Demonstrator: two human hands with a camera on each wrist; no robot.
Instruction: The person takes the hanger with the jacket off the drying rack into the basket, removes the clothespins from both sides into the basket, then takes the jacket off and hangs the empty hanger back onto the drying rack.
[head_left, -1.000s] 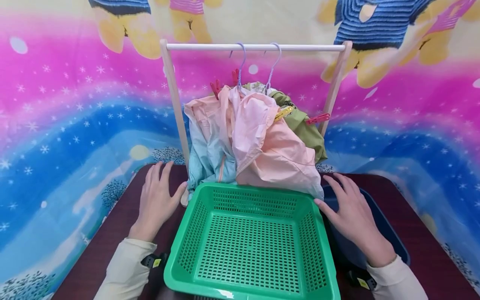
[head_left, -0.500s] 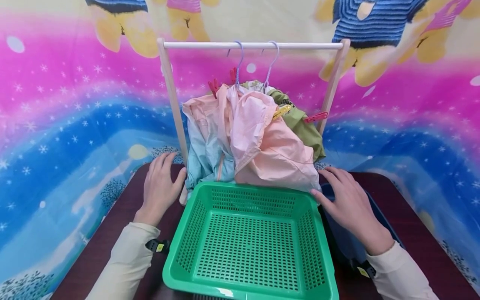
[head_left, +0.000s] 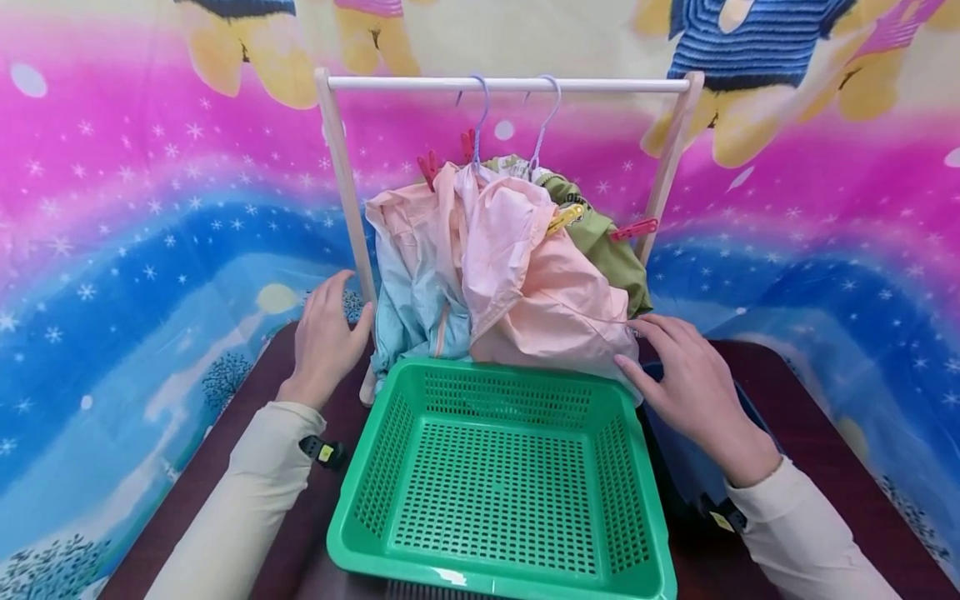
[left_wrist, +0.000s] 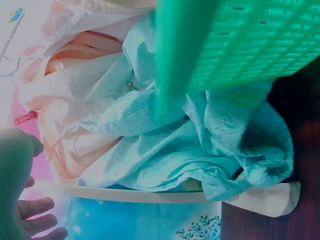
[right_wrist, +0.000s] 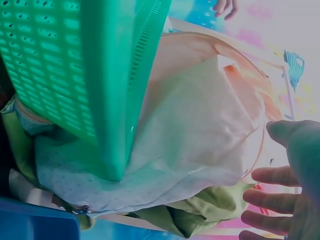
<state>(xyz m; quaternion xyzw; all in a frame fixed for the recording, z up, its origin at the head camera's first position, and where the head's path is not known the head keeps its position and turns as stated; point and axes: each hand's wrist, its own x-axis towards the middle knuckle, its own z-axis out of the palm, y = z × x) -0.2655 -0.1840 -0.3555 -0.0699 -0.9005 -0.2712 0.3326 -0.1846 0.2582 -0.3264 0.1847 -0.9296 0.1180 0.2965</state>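
Note:
A pink and light-blue jacket (head_left: 558, 304) and an olive-green garment (head_left: 611, 258) hang from two lilac hangers (head_left: 481, 125) on a small wooden rack (head_left: 420, 84). Red clothespins (head_left: 634, 229) and a yellow clothespin (head_left: 566, 219) are clipped on the clothes. My left hand (head_left: 326, 342) is raised beside the rack's left post, fingers spread and holding nothing. On the other side, my right hand (head_left: 686, 387) has its fingers extended at the jacket's lower right edge. Both wrist views show the hands' fingers apart, with nothing between them.
A green perforated basket (head_left: 495, 579) stands in front of the rack, its far rim against the jacket's lower part. Under my right forearm is a dark blue bin (head_left: 675, 467). All stand on a dark reddish table (head_left: 187, 500) before a patterned backdrop (head_left: 112, 333).
Both hands have risen a little and moved away from me, the left along the rack's post, the right up along the jacket's edge. The basket and clothes stay in place.

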